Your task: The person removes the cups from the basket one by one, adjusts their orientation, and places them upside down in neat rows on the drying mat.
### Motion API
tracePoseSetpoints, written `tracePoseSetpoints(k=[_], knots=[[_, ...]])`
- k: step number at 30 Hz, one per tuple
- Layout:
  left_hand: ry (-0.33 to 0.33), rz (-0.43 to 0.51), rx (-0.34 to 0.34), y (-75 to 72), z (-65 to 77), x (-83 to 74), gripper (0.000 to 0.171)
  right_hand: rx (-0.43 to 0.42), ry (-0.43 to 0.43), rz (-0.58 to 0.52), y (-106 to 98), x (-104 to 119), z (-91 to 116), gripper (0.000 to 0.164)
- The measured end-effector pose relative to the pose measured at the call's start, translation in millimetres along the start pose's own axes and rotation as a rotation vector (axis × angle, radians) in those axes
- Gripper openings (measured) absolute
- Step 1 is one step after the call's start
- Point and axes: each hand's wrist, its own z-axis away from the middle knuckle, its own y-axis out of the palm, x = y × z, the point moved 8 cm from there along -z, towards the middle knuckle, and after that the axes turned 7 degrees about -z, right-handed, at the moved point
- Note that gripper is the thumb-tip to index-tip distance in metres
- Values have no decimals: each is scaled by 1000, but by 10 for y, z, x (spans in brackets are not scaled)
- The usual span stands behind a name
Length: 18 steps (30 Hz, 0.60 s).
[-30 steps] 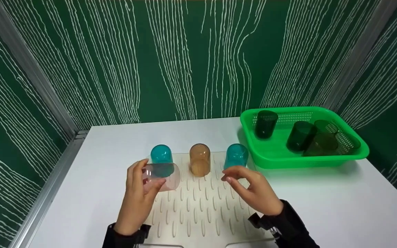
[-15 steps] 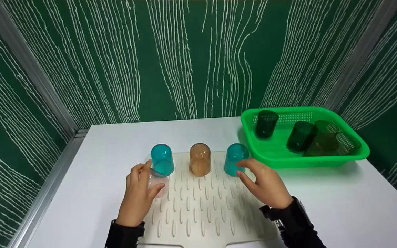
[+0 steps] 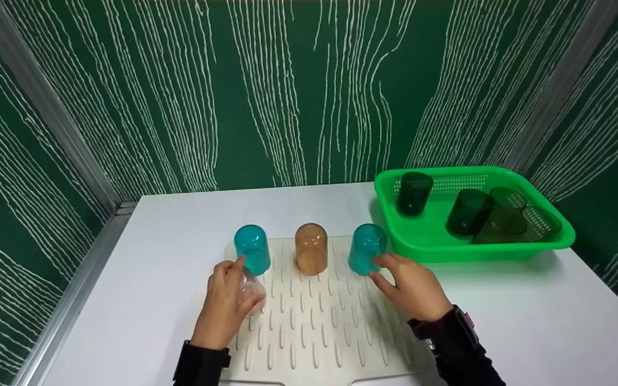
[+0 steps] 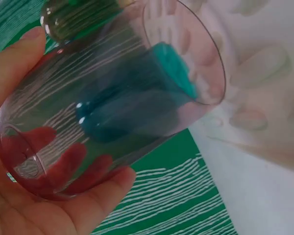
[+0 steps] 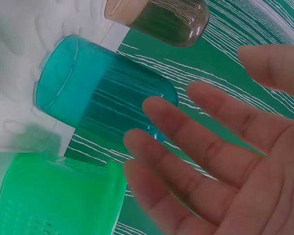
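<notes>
My left hand (image 3: 227,300) grips a clear pinkish cup (image 4: 112,93) round its base end, its mouth down close over the cream draining mat (image 3: 309,327). Just behind that cup stands a teal cup (image 3: 252,249), upside down on the mat. An amber cup (image 3: 311,249) and a second teal cup (image 3: 367,249), both inverted, continue the row to the right. Beside the right-hand teal cup is my right hand (image 3: 413,287), fingers relaxed and holding nothing. In the right wrist view its fingers spread in front of that teal cup (image 5: 103,88).
A green plastic basket (image 3: 411,252) stands at the back right, with dark cups (image 3: 415,193) and brownish cups (image 3: 502,225) inside. The white table (image 3: 180,225) backs onto a green wall (image 3: 266,96) with white lines.
My left hand has lowered the clear cup and turned it from lying sideways to mouth down, toward the mat. My right hand has shifted slightly right and down.
</notes>
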Motion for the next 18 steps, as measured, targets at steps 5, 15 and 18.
tracePoseSetpoints(k=[5, 15, 18], knots=[[38, -18, -8, 54, 2, -28, 79, -1, 2, 12, -5, -3, 0, 28], [105, -46, -71, 73, 11, -61, 71, -62, -20, 82, -66, -10, 6, 31], [126, -60, -88, 81, 13, -67, 72, -59, -23, 87, -57, -18, 4, 32]])
